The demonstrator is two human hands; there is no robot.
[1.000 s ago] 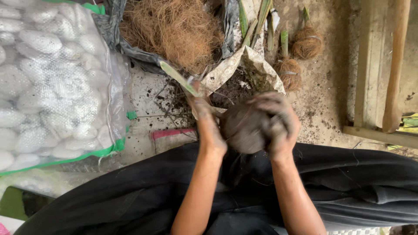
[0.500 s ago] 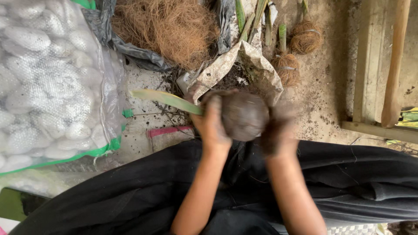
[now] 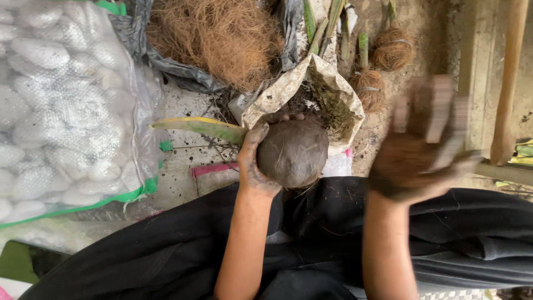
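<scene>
Our left hand (image 3: 256,161) grips the dark soil ball (image 3: 292,153), its green leaf (image 3: 201,127) pointing outward; our right hand (image 3: 416,161), blurred and soil-caked, hangs open beside it.

This was an outdoor potting spot, a garden work corner on rough concrete (image 3: 183,166) dusted with soil. At far centre lay a heap of brown coconut fibre (image 3: 219,39) on dark plastic sheeting (image 3: 172,66), and beside it a torn paper sack of potting soil (image 3: 327,94) stood open. Further right, two small plants with fibre-wrapped root balls (image 3: 369,89) sat on the dirty ground, green stems rising from them. On the left a clear bag of white pebbles (image 3: 61,111) took up much of the floor. A wooden beam (image 3: 508,83) ran along the right edge. Dirt and plant scraps lay scattered all around.
</scene>
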